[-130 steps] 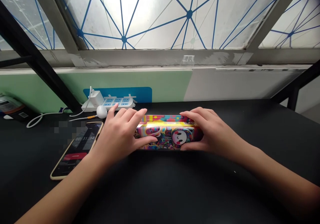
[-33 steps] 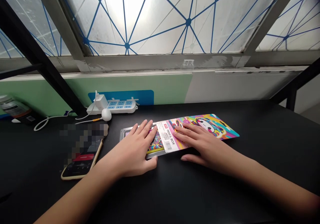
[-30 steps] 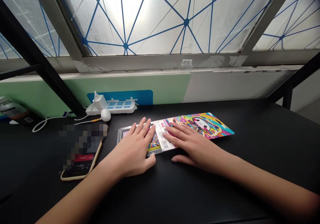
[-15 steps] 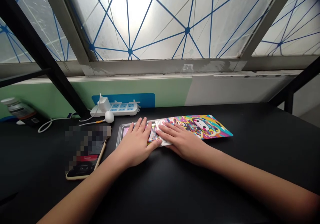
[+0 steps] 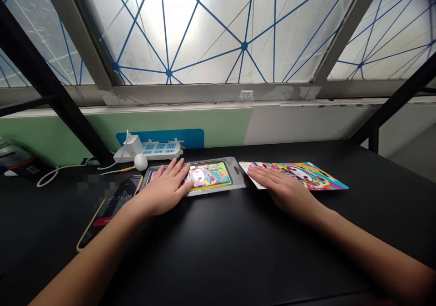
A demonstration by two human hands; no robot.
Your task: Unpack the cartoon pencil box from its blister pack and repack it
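My left hand point(image 5: 166, 189) lies flat, fingers spread, over the left part of a clear plastic blister pack point(image 5: 235, 174). Inside the pack shows a colourful printed insert point(image 5: 213, 175) with a cartoon figure; its left part is hidden under the hand. My right hand point(image 5: 284, 188) rests with outstretched fingers on the left end of a bright printed card point(image 5: 322, 178) with a cartoon character. The card lies to the right of the pack, with a narrow gap between them. Neither hand grips anything.
At the left lies a phone point(image 5: 112, 206) showing a timer, partly behind my left forearm. A white power strip point(image 5: 161, 150) with a plug and cable stands against the wall. A dark bottle point(image 5: 25, 163) is at the far left. Black slanted bars point(image 5: 64, 94) flank the black table point(image 5: 218, 247).
My right hand has slid the printed card right, off the blister pack, uncovering the pack's right part. My left hand stays on the pack. The view has shifted slightly.
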